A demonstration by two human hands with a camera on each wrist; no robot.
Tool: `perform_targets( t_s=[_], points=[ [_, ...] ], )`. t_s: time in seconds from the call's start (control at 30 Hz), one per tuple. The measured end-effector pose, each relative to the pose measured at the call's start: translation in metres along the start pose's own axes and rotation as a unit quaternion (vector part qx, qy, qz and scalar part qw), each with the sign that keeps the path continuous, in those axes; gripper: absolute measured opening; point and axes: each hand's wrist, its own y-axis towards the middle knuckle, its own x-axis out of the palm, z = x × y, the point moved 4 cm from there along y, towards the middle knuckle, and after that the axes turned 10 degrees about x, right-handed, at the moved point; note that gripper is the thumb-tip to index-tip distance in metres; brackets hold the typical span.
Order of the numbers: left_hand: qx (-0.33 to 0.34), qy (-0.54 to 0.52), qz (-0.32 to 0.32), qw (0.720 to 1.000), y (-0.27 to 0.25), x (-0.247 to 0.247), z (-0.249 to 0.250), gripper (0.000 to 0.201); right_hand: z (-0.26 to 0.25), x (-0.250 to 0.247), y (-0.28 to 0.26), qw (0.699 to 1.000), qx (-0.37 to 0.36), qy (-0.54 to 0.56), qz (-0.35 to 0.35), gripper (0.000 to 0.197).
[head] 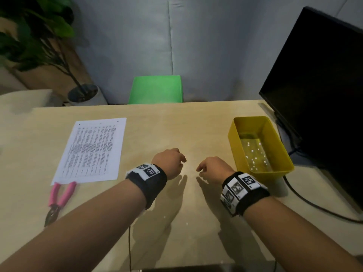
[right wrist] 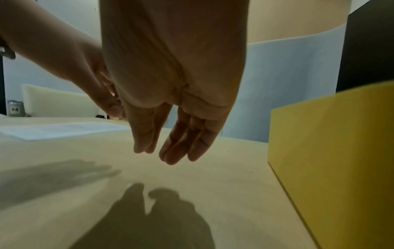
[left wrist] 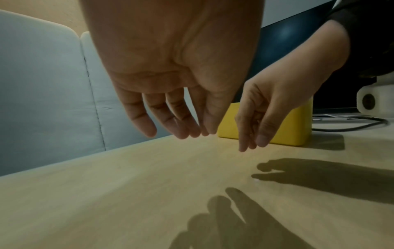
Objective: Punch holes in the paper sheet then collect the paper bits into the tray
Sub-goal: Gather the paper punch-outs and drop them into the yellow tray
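Both hands [head: 170, 160] empty — tray [head: 234, 134] speckled white

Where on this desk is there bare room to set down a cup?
The far middle, between the paper sheet and the yellow tray, lies bare. The near middle holds both hands. The monitor and its cable crowd the right edge.

Head cam: high up, looks fwd and down over both forearms at the surface [head: 176, 124], wide and fairly far. Left wrist cam: low, close under the left hand [left wrist: 170, 67], faces along its fingers toward the right hand [left wrist: 283, 94] and the yellow tray [left wrist: 285, 128]. Right wrist cam: low, close under the right hand [right wrist: 175, 75], faces the left hand [right wrist: 70, 67], tray wall just to one side. All 3 share both hands, tray and the surface between them.
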Motion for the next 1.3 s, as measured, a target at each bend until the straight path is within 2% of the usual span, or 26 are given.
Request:
perform_targets(
  t_s=[0.13, 0.33, 0.7, 1.03, 1.3],
  points=[
    [-0.005, -0.006, -0.018, 1.000, -0.014, 0.017, -0.011, 0.031, 0.002, 0.024, -0.004, 1.000, 0.005, -0.029, -0.006, 0.022],
    [-0.013, -0.016, -0.028, 0.999, -0.033, 0.035, -0.022, 0.031, 0.002, 0.036, -0.006, 0.998, -0.002, -0.060, 0.029, 0.021],
    [-0.009, -0.029, -0.026, 0.999, -0.050, 0.048, -0.029, 0.030, 0.007, 0.043, -0.002, 0.996, 0.005, -0.036, 0.080, 0.012],
    [0.070, 0.013, -0.069, 0.995, -0.092, 0.069, -0.018, 0.027, 0.009, 0.049, 0.007, 0.997, -0.004, -0.014, 0.082, 0.012],
    [0.086, 0.026, -0.069, 0.994, -0.094, 0.079, -0.017, 0.026, 0.011, 0.052, 0.010, 0.996, -0.022, -0.013, 0.087, 0.013]
  ],
)
